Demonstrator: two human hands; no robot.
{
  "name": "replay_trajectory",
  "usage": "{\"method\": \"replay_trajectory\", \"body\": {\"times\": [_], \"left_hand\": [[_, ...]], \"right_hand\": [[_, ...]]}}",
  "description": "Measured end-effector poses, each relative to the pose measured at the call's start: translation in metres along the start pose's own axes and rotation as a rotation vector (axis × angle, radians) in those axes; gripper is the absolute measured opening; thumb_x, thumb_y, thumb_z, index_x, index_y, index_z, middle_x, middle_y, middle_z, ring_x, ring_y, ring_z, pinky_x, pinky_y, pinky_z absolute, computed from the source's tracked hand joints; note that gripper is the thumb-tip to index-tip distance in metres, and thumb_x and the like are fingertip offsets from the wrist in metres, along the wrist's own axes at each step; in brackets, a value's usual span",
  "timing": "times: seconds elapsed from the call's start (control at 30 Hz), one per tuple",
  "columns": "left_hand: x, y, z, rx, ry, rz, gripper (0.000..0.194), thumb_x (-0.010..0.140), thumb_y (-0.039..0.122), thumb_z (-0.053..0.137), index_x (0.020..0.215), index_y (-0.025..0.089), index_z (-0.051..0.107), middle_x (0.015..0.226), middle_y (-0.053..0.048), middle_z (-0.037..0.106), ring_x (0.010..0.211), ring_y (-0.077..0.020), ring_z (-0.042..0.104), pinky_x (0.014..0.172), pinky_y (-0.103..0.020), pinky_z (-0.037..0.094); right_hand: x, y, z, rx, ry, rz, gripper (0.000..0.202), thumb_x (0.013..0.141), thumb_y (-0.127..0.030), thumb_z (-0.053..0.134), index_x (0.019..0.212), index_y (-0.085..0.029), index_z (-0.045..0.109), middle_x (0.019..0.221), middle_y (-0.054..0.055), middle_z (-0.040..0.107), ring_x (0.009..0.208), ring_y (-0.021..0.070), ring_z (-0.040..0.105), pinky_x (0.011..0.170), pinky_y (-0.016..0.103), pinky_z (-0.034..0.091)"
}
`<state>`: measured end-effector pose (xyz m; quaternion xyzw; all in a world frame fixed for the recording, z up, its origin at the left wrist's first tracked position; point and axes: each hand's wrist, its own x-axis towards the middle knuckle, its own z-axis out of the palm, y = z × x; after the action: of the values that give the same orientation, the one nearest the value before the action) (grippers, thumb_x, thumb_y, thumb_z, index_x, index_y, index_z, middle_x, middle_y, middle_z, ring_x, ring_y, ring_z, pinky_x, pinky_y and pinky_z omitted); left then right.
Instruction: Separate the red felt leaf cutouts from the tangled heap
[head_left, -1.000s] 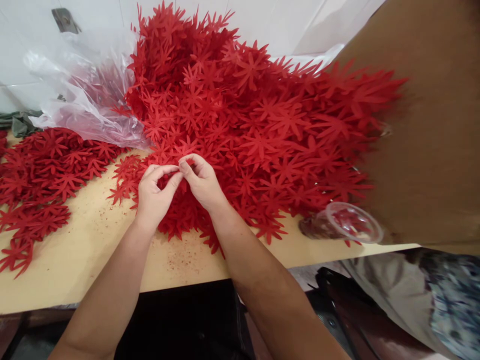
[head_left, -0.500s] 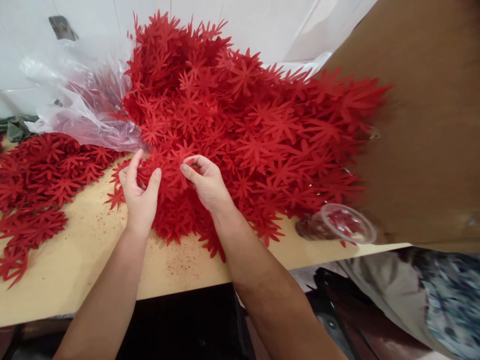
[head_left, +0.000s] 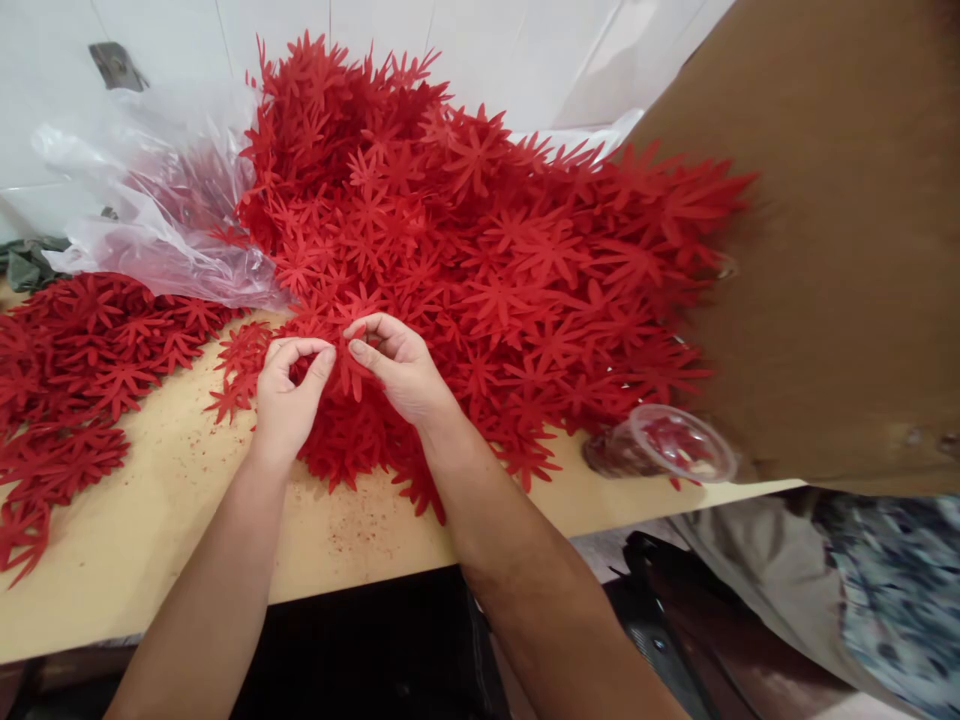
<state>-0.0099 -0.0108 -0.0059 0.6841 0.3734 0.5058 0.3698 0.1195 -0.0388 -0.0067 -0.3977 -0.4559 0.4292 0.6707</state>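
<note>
A big heap of red star-shaped felt cutouts covers the middle of the wooden table. At the heap's near edge, my left hand pinches a red cutout between thumb and forefinger. My right hand is just to its right, thumb and forefinger closed on a red cutout that hangs between the two hands. Whether both hands hold the same piece I cannot tell.
A flatter spread of red cutouts lies at the left. A crumpled clear plastic bag sits behind it. A clear plastic cup lies on its side near the table's front edge. A brown cardboard sheet fills the right.
My left hand opened and drew away to the left, then came back and pinched shut next to my right hand. The view shifted slightly.
</note>
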Motion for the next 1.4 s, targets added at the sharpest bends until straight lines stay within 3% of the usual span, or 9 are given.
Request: {"method": "replay_trajectory", "body": {"times": [0.13, 0.27, 0.37, 0.47, 0.57, 0.73, 0.9, 1.13, 1.4], "left_hand": [[-0.002, 0.000, 0.002, -0.089, -0.099, -0.051, 0.025, 0.069, 0.032, 0.068, 0.090, 0.020, 0.064, 0.093, -0.002, 0.064, 0.089, -0.0121, 0.057, 0.087, -0.027, 0.043], [0.001, -0.004, 0.003, -0.181, 0.029, -0.147, 0.018, 0.069, 0.032, 0.068, 0.079, 0.018, 0.064, 0.079, 0.001, 0.064, 0.075, -0.0093, 0.057, 0.076, -0.023, 0.045], [0.005, -0.007, 0.000, -0.237, 0.144, -0.184, 0.024, 0.070, 0.036, 0.067, 0.085, 0.018, 0.063, 0.082, 0.000, 0.064, 0.076, -0.0094, 0.058, 0.078, -0.024, 0.046], [0.007, -0.010, -0.005, -0.173, 0.190, -0.147, 0.038, 0.072, 0.039, 0.065, 0.105, 0.021, 0.060, 0.110, -0.005, 0.062, 0.103, -0.0141, 0.056, 0.097, -0.030, 0.041], [0.008, -0.014, -0.009, -0.081, 0.227, -0.130, 0.045, 0.075, 0.036, 0.062, 0.118, 0.023, 0.054, 0.131, -0.007, 0.051, 0.125, -0.0170, 0.044, 0.111, -0.035, 0.027], [0.012, -0.013, -0.013, -0.175, 0.270, -0.077, 0.034, 0.077, 0.026, 0.058, 0.111, 0.021, 0.059, 0.119, -0.005, 0.061, 0.113, -0.0144, 0.056, 0.103, -0.030, 0.039], [0.009, 0.000, -0.007, -0.242, 0.200, -0.183, 0.023, 0.072, 0.031, 0.064, 0.089, 0.016, 0.064, 0.079, -0.002, 0.070, 0.074, -0.0121, 0.065, 0.074, -0.025, 0.051], [-0.001, 0.004, 0.006, -0.132, 0.100, -0.183, 0.016, 0.072, 0.032, 0.063, 0.072, 0.016, 0.061, 0.067, 0.001, 0.065, 0.062, -0.0082, 0.056, 0.064, -0.020, 0.046], [0.005, -0.004, 0.008, -0.384, 0.244, -0.303, 0.027, 0.069, 0.040, 0.065, 0.075, 0.016, 0.055, 0.068, 0.002, 0.064, 0.060, -0.0075, 0.057, 0.068, -0.023, 0.048]], "right_hand": [[-0.001, 0.000, 0.003, 0.017, -0.027, 0.013, 0.036, 0.060, -0.047, 0.073, 0.074, -0.020, 0.053, 0.071, -0.004, 0.054, 0.062, 0.0063, 0.048, 0.059, 0.021, 0.043], [-0.001, 0.002, 0.003, 0.029, -0.026, -0.001, 0.034, 0.067, -0.048, 0.067, 0.084, -0.021, 0.055, 0.067, -0.005, 0.049, 0.055, 0.0050, 0.041, 0.055, 0.020, 0.041], [0.003, 0.004, -0.005, -0.011, 0.095, -0.069, 0.033, 0.069, -0.047, 0.065, 0.087, -0.022, 0.055, 0.069, -0.005, 0.049, 0.058, 0.0061, 0.043, 0.059, 0.022, 0.043], [0.006, 0.005, -0.015, -0.180, 0.235, -0.191, 0.032, 0.072, -0.046, 0.062, 0.093, -0.023, 0.057, 0.089, 0.002, 0.058, 0.080, 0.0114, 0.054, 0.078, 0.028, 0.047], [0.005, 0.000, -0.020, -0.520, 0.369, -0.357, 0.030, 0.075, -0.042, 0.061, 0.097, -0.023, 0.061, 0.112, 0.008, 0.056, 0.108, 0.0190, 0.050, 0.098, 0.039, 0.039], [-0.004, -0.008, -0.010, -0.679, 0.345, -0.523, 0.015, 0.080, -0.032, 0.057, 0.088, -0.023, 0.064, 0.101, 0.008, 0.061, 0.103, 0.0191, 0.053, 0.098, 0.041, 0.039], [-0.005, -0.003, 0.003, -0.427, 0.158, -0.384, 0.024, 0.077, -0.038, 0.060, 0.095, -0.022, 0.060, 0.100, 0.007, 0.062, 0.097, 0.0169, 0.056, 0.086, 0.035, 0.047], [-0.002, -0.001, 0.007, -0.091, -0.012, -0.086, 0.041, 0.062, -0.045, 0.072, 0.093, -0.023, 0.058, 0.088, 0.002, 0.063, 0.082, 0.0123, 0.059, 0.074, 0.027, 0.051], [0.009, 0.013, -0.008, -0.142, 0.211, -0.115, 0.027, 0.068, -0.040, 0.066, 0.082, -0.019, 0.057, 0.079, 0.001, 0.062, 0.071, 0.0106, 0.056, 0.071, 0.028, 0.049]]}}
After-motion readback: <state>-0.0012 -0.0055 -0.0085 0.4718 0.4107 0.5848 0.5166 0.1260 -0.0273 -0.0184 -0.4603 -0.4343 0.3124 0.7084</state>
